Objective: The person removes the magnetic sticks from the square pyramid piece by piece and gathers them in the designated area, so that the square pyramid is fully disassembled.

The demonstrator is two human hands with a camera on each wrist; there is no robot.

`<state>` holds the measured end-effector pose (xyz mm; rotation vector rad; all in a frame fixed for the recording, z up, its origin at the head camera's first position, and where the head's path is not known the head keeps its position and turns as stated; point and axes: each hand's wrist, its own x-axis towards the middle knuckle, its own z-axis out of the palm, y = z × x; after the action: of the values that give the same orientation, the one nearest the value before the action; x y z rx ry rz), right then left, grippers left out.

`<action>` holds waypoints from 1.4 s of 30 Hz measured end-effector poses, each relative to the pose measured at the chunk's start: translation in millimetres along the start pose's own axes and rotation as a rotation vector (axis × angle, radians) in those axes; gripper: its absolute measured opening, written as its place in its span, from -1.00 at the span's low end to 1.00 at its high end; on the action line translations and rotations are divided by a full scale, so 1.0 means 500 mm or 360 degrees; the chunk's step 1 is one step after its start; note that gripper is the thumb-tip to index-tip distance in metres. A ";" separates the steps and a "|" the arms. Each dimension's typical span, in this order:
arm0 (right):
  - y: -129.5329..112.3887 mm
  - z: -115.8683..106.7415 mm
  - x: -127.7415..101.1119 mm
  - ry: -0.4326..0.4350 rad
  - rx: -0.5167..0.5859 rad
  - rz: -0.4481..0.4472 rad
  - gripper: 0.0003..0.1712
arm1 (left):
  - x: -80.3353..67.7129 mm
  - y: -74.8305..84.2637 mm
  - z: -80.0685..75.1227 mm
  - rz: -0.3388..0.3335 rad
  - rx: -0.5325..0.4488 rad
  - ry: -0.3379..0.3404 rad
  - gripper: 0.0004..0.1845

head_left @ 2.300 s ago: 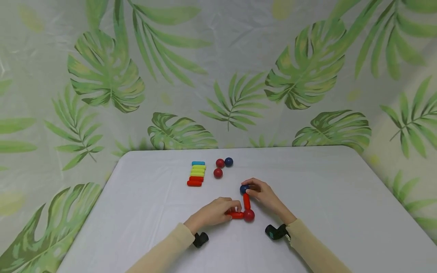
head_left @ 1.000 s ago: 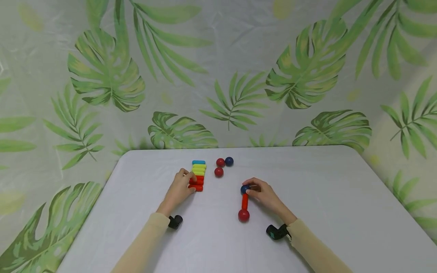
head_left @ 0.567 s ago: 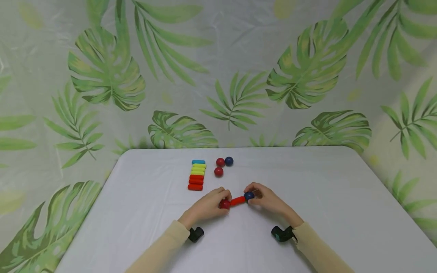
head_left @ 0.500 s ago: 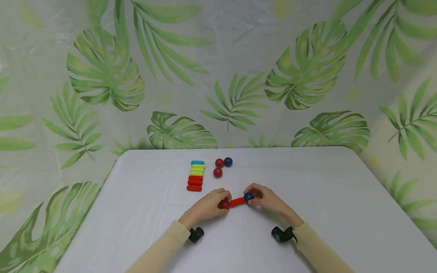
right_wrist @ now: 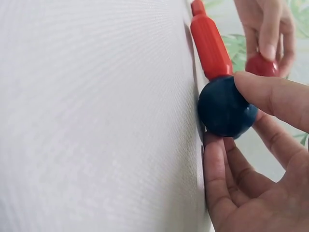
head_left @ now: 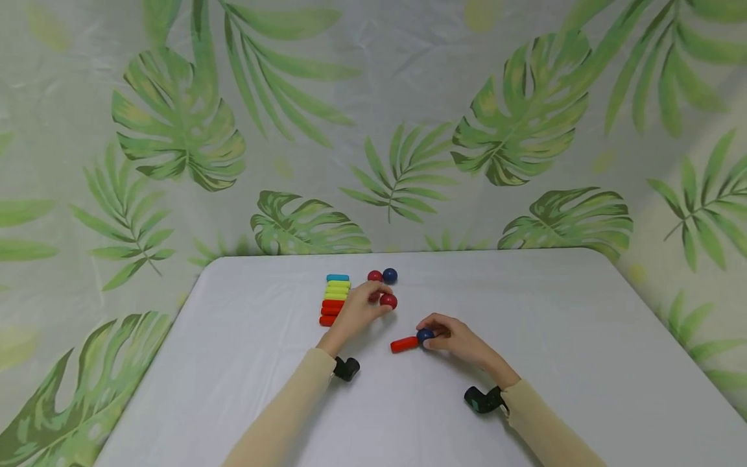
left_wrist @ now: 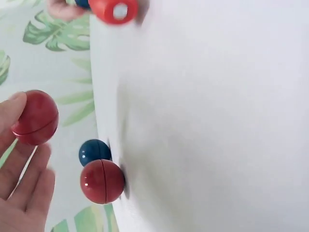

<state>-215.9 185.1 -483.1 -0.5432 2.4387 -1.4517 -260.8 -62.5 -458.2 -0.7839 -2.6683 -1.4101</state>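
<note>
Two hands work over the white surface (head_left: pixel 245 363). The left hand (head_left: pixel 357 310) is at about 11 o'clock from the middle of the surface, and its fingers (left_wrist: pixel 12 108) pinch a red ball (head_left: pixel 388 301) which it holds a little above the surface. In the left wrist view this ball (left_wrist: pixel 35 117) sits between the thumb and the other fingertips, apart from the surface.

The right hand (head_left: pixel 458 337) rests nearer to the person, at about 4 o'clock from the left hand. Its thumb and fingers (right_wrist: pixel 270 94) grasp a dark blue ball (head_left: pixel 425 335). This ball touches one end of a short red stick (head_left: pixel 404 344), which lies flat on the surface and points toward 8 o'clock. In the right wrist view the stick (right_wrist: pixel 210 46) meets the blue ball (right_wrist: pixel 226 107) directly, with no gap.

Beyond the left hand, at 12 o'clock, a second red ball (head_left: pixel 375 276) and a second blue ball (head_left: pixel 390 275) lie touching each other on the surface. Just to their left is a row of coloured sticks (head_left: pixel 336 297), laid side by side: light blue farthest, then yellow and green, then red nearest. The left hand partly covers the red end of this row.

A curtain with green leaves (head_left: pixel 175 130) hangs behind the surface.
</note>
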 end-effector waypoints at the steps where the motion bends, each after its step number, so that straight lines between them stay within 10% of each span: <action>1: -0.001 -0.001 -0.001 -0.0002 0.0011 -0.0008 -0.68 | 0.012 -0.003 0.001 -0.0001 0.0024 0.0026 -0.69; 12: -0.004 -0.004 -0.006 -0.0005 0.0016 -0.0014 -0.67 | 0.086 -0.045 0.017 -0.0118 0.0164 -0.0053 -0.77; 23: 0.009 -0.005 0.004 0.0004 0.0015 -0.0009 -0.68 | 0.071 -0.026 0.013 0.0059 0.0316 -0.0017 -0.79; 32: 0.012 -0.003 -0.001 0.0016 -0.0008 -0.0021 -0.70 | -0.021 0.033 0.051 0.0012 0.0255 -0.0687 -0.76; 42: 0.005 0.001 0.001 0.0019 0.0003 0.0023 -0.68 | -0.039 0.039 0.059 0.0012 0.0596 -0.0388 -0.88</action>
<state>-216.5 185.5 -485.4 -0.5168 2.4452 -1.4554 -229.2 -38.7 -465.5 -0.9723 -2.9699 -0.8128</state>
